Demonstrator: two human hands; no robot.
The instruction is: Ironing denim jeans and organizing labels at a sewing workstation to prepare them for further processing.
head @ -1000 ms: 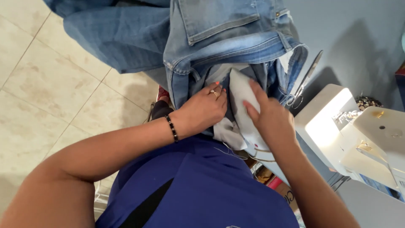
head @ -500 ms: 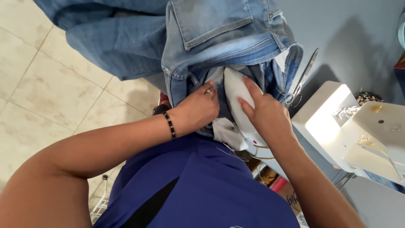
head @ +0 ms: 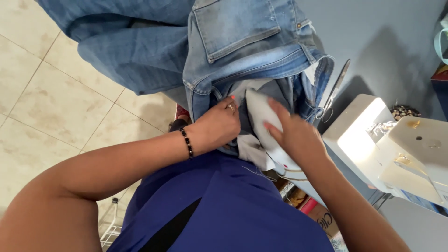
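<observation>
Pair of blue jeans hanging waist-down in front of the chest — waistband at the bottom, legs running up and to the left out of view, so long axis from lower right to upper left. Back pocket facing the camera, just above the waistband.

Left hand closed on the denim at the waistband opening, fingers curled into the fold, ring and painted nail showing at the top, dark bead bracelet at the wrist. Right hand lying flat, fingers fairly straight and together, pressed on the white pocket lining turned out of the waist opening; grip underneath not visible, so holding or merely pressing — cannot tell.

Lining between the two hands, touching both: left hand just to its left, right hand on top and to its right. Both hands equally close to the waistband; the right one nearer the lining itself. Rest of the garment up and away from both hands.

White sewing machine to the right, near the right forearm but apart from it. Scissors upright beside the jeans' right edge, against the grey-blue wall. Tiled floor to the left, blue top below the hands
</observation>
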